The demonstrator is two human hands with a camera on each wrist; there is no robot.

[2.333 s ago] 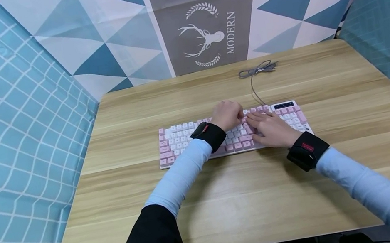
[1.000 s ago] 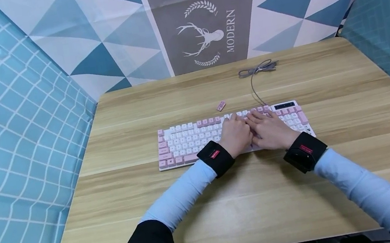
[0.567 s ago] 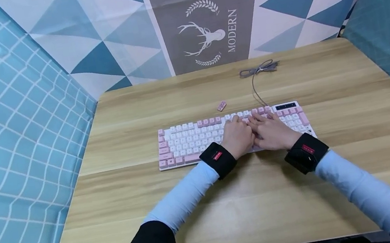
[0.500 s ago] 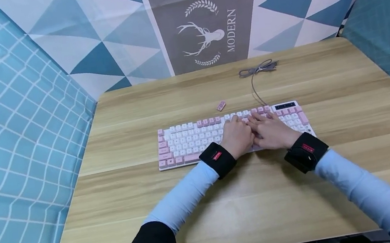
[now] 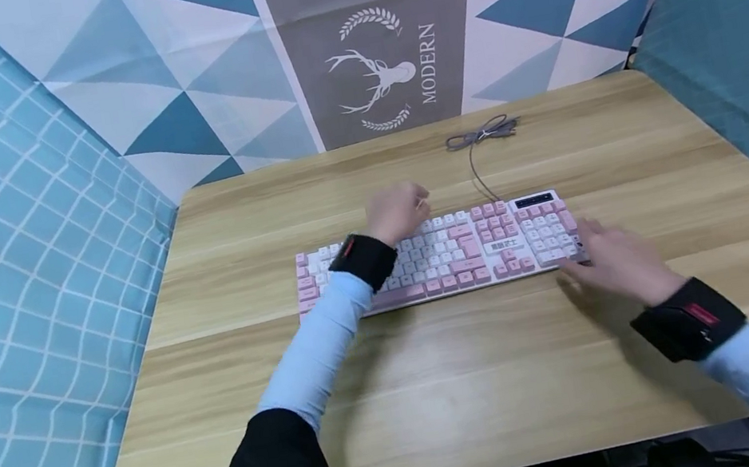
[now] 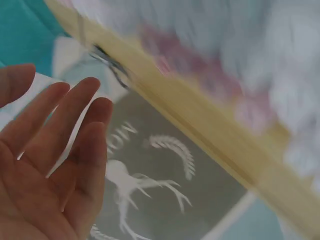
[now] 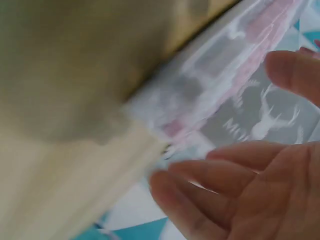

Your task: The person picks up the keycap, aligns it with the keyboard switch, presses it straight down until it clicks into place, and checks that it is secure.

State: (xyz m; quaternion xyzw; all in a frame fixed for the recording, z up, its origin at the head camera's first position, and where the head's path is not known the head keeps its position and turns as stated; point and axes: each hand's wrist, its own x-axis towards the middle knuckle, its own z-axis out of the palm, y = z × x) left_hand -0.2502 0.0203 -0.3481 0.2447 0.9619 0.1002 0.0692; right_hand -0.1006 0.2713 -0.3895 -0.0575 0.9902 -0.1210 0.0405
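Note:
A pink and white keyboard [image 5: 450,254] lies across the wooden table. My left hand [image 5: 395,213] is over its back edge in the head view. In the left wrist view its fingers are loosely spread with nothing between them. A small pink piece [image 6: 162,66], blurred, shows beyond the keys there; in the head view the left hand covers the spot where the loose pink keycap lay. At the keyboard's right end is my right hand [image 5: 614,258], thumb and fingers apart around the corner. The right wrist view shows this hand holding nothing.
A grey cable [image 5: 483,133], tied in a bundle, lies behind the keyboard and runs to its back edge. The table [image 5: 441,385] ends at a patterned cloth backdrop [image 5: 212,72], with a blue checked sheet [image 5: 17,319] on the left.
A loose pink keycap appeared behind the keyboard between the first two frames. Since then both hands have parted: the left moved back and left, the right slid to the keyboard's right end.

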